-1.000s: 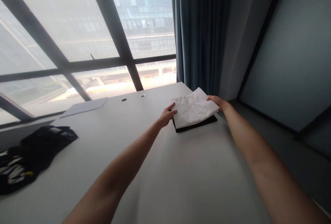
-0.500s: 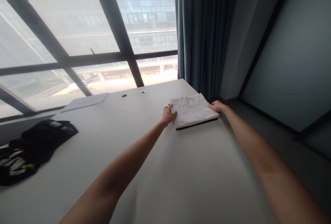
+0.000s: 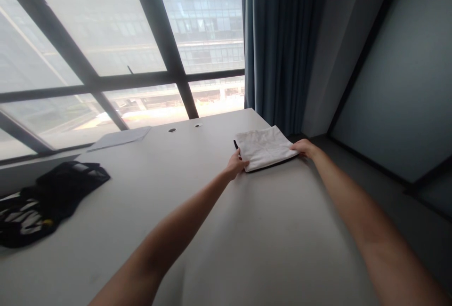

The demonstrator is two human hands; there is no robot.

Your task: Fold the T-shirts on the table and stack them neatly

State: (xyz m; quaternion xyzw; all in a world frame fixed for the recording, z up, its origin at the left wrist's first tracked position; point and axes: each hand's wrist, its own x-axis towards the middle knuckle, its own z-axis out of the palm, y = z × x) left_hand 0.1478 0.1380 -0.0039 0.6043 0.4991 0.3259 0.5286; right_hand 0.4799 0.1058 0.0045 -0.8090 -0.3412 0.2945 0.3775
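Observation:
A folded white cloth [image 3: 265, 147] with a dark edge along its near and left sides lies flat near the table's far right corner. I cannot tell whether the dark edge is trim or something underneath. My left hand [image 3: 237, 163] is closed on the near left corner, its thumb on top and the other fingers mostly hidden. At the near right corner, my right hand [image 3: 304, 147] pinches the cloth close to the table edge. Both arms are stretched out over the white table [image 3: 212, 230].
A black bag-like bundle [image 3: 67, 183] with straps lies at the left. Thin white sheets [image 3: 120, 138] rest by the window, near two cable holes [image 3: 172, 130]. Beyond the far edge hang blue curtains [image 3: 278, 52]; grey floor [image 3: 374, 193] lies to the right.
My left hand has slid toward me along the cloth's left side to its near corner. My right hand has shifted slightly toward the near right corner. The near edge now looks a little curved.

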